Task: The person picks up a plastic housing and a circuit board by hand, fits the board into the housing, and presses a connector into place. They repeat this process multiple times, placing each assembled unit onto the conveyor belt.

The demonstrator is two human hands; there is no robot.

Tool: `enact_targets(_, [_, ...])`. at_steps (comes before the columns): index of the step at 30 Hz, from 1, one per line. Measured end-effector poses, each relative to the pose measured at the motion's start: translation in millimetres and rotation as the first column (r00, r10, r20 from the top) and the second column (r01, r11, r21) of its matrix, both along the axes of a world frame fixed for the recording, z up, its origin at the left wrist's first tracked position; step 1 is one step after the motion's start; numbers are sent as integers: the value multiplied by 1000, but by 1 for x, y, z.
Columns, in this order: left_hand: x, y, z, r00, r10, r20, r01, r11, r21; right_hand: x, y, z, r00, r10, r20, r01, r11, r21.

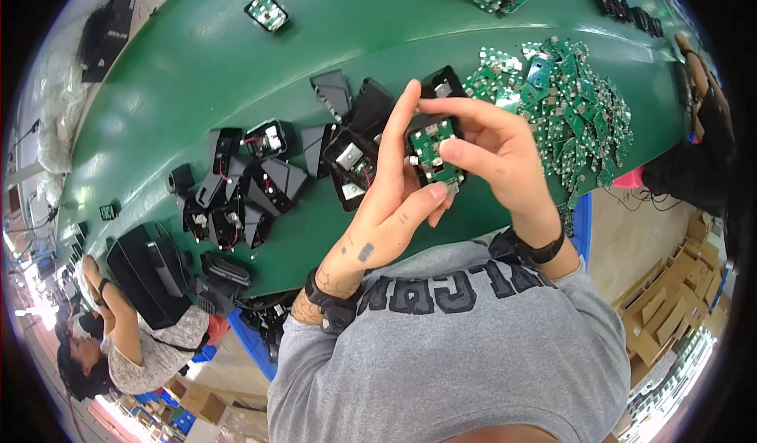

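Both hands are over the near middle of the green table. My left hand [388, 200] grips a small black plastic housing [409, 140] from its left and near side, with the thumb at the board's lower edge. A green circuit board [426, 154] with metal and white parts sits in the housing, face up. My right hand [505, 157] curls round the housing's far and right sides, and its thumb presses on the board. The fingers hide part of the housing's rim. Just beyond the fingertips lies another black housing [443, 85].
A large heap of green circuit boards [579, 112] lies right. Black housings with red wires [268, 184] cluster left, near a black bag [147, 276]. One filled housing [267, 12] lies at the far left. Another person [158, 344] is at lower left; cardboard boxes [670, 301] are right.
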State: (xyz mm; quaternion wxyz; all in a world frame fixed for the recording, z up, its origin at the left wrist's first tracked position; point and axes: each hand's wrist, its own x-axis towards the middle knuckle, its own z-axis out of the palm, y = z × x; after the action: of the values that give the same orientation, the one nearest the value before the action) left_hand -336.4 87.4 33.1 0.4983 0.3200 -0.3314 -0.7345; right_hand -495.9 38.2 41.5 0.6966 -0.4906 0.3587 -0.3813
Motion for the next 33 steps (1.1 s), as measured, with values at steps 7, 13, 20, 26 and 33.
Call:
enact_targets(7, [-14,-7,-5,938,-8,347,31,998,-61,-11,2,-9,986,10,166,-46,976,215])
enact_targets(13, [0,3,-15,939,21,342,11,996,-90,-6,3,-17,986,137,95,-136,991,-13])
enact_targets(20, [-9,8,-22,955,78,286,-35,988,-152,-4,13,-11,997,38,60,-30,993,-118])
enact_targets(26, [-15,2,-20,941,109,321,-59,985,-162,-9,10,-11,1000,-15,24,19,980,-199])
enact_targets(33, [-15,-9,-20,908,237,346,-156,957,-246,-15,1,-7,894,-406,-188,79,556,-827])
